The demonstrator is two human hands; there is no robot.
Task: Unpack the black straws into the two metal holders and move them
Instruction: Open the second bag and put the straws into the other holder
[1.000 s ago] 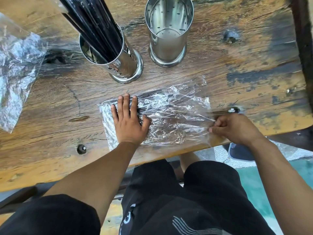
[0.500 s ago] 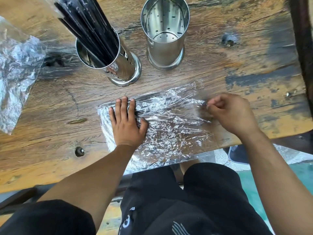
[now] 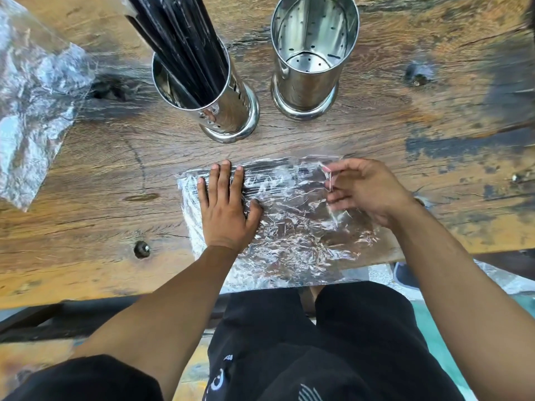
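A clear crinkled plastic packet of black straws lies flat near the table's front edge. My left hand presses flat on the packet's left end, fingers spread. My right hand hovers over the packet's right end, thumb and fingers pinching a bit of the plastic. Behind stand two metal holders: the left holder is full of black straws; the right holder is empty, its perforated bottom visible.
An empty crumpled plastic wrapper lies at the far left of the worn wooden table. Bolt heads sit in the wood at the front left and back right. The packet overhangs the front edge above my lap.
My right hand has moved from the packet's front right corner up and leftward onto its right end, pinching the plastic. The left hand stays pressed in place.
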